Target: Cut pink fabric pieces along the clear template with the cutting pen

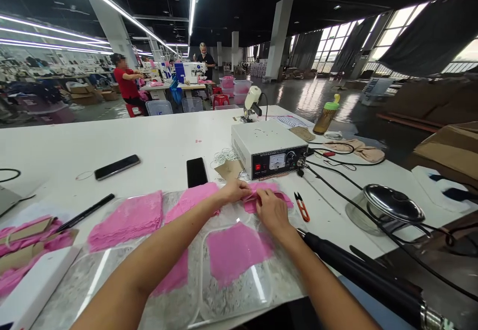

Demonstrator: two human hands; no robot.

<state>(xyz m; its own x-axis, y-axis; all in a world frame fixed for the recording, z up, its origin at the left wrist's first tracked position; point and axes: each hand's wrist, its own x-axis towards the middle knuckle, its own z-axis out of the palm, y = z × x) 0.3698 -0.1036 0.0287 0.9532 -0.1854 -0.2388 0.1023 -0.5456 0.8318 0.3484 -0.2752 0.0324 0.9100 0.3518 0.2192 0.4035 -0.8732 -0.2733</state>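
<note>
My left hand (236, 191) and my right hand (272, 209) meet over a piece of pink fabric (278, 190) in front of the control box. The fingers of both hands are closed on it, pinching its near edge. To the left lie a stack of pink fabric pieces (129, 218) and a second pink pile (192, 200), partly behind my left forearm. Under my arms is a clear plastic board (220, 297), with a pink fabric piece (237, 253) showing at its middle. Orange thread snips (301, 207) lie right of my right hand.
A white control box (269, 146) with a dial stands ahead, cables running right. A black handheld tool (358, 273) lies beside my right forearm. Two phones (196, 172), a lidded glass bowl (388, 208) and a bottle (326, 116) rest on the table. Two people work at sewing machines beyond.
</note>
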